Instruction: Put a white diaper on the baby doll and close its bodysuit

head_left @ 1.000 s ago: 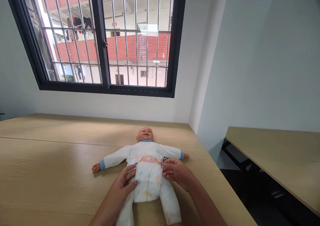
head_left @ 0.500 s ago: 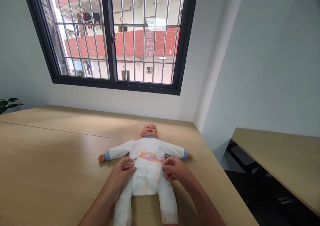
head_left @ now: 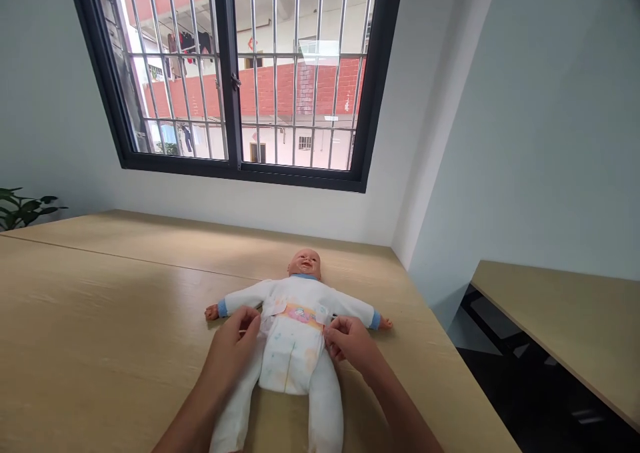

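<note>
A baby doll [head_left: 306,264] in a white suit with blue cuffs and collar lies on its back, arms spread. A white diaper [head_left: 287,356] with an orange printed waistband is wrapped over its belly and hips. My left hand [head_left: 235,339] is closed at the diaper's left side, fingertips pinching its edge by the waist. At the opposite side, my right hand [head_left: 350,339] pinches the diaper's edge beside the waistband. The fingertips of both hands are partly hidden. The doll's legs stretch toward me between my forearms.
The doll lies on a light wooden table [head_left: 125,333] set against the wall below a barred window [head_left: 235,166]. A second wooden table [head_left: 565,313] stands to the right, across a dark gap. Plant leaves [head_left: 30,206] show at the far left.
My left hand has risen slightly and moved outward, pulling at the diaper's side. The doll's legs have swung somewhat to the left. My right hand keeps its grip. The view has shifted slightly.
</note>
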Available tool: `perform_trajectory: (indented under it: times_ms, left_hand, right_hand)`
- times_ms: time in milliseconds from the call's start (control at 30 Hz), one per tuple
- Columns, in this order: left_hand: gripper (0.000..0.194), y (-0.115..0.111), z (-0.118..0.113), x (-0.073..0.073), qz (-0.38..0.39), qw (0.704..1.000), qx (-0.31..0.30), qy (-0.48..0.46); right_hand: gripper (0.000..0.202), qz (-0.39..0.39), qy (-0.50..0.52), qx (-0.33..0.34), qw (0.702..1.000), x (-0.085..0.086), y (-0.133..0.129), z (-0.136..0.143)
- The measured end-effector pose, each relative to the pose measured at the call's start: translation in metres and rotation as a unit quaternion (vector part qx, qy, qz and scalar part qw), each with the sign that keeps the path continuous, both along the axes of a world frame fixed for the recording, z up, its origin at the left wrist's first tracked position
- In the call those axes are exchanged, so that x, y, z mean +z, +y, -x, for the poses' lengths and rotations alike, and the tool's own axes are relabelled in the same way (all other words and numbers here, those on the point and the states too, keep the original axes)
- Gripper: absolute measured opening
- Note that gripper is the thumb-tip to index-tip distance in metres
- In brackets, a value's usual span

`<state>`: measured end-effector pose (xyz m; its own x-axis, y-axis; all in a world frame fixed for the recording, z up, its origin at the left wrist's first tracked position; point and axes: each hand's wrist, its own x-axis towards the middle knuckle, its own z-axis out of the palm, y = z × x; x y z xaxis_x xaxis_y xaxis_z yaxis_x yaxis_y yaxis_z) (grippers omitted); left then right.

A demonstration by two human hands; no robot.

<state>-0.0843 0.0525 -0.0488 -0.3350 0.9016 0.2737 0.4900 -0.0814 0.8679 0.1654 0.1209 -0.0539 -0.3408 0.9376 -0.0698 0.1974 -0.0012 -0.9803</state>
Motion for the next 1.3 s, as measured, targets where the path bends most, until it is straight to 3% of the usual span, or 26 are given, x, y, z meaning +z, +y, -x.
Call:
perform_trajectory:
  times_ms: [133, 233, 400, 500, 633, 700, 767, 833, 900, 1067, 1200, 1300]
  left_hand:
    - [0.022, 0.027, -0.011, 0.009, 0.015, 0.993, -0.025, 0.111]
    - [0.017, 0.047, -0.013, 0.006, 0.026, 0.988, -0.047, 0.146]
    - [0.023, 0.061, -0.001, -0.002, 0.064, 0.993, -0.092, -0.037]
    - [0.027, 0.059, 0.014, -0.005, 0.1, 0.981, -0.081, -0.148]
    - [0.019, 0.049, 0.042, -0.009, 0.104, 0.98, -0.023, -0.171]
    - [0.011, 0.042, 0.053, -0.01, 0.049, 0.991, 0.059, -0.109]
    - [0.015, 0.035, 0.057, -0.009, -0.036, 0.989, 0.143, -0.01]
    - [0.017, 0.03, 0.052, -0.006, -0.096, 0.98, 0.168, 0.049]
    - [0.012, 0.028, 0.039, -0.002, -0.105, 0.987, 0.114, 0.034]
    - [0.025, 0.03, 0.004, -0.004, -0.063, 0.991, -0.114, 0.014]
    - [0.049, 0.036, 0.004, -0.019, -0.05, 0.989, -0.136, -0.009]
    - [0.059, 0.039, 0.01, -0.024, -0.025, 0.986, -0.146, -0.079]
  right_hand:
    - [0.026, -0.204, -0.046, -0.098, 0.973, -0.009, 0.004, 0.014]
    - [0.028, -0.264, -0.102, -0.109, 0.953, -0.015, 0.006, 0.024]
    - [0.025, -0.275, -0.093, -0.113, 0.95, -0.022, 0.008, 0.029]
    - [0.025, -0.268, -0.072, -0.113, 0.954, -0.022, 0.009, 0.029]
    - [0.023, -0.26, -0.065, -0.111, 0.957, -0.021, 0.007, 0.028]
    - [0.022, -0.254, -0.069, -0.112, 0.958, -0.021, 0.006, 0.028]
    - [0.022, -0.245, -0.072, -0.116, 0.96, -0.021, 0.006, 0.028]
    - [0.023, -0.236, -0.066, -0.118, 0.962, -0.023, 0.006, 0.028]
    - [0.024, -0.224, -0.056, -0.119, 0.966, -0.025, 0.006, 0.027]
    - [0.022, -0.127, -0.031, -0.126, 0.983, -0.027, 0.016, 0.015]
    - [0.017, -0.007, -0.079, -0.141, 0.987, -0.024, 0.031, -0.023]
    - [0.025, -0.067, -0.133, -0.193, 0.97, -0.018, 0.036, -0.05]
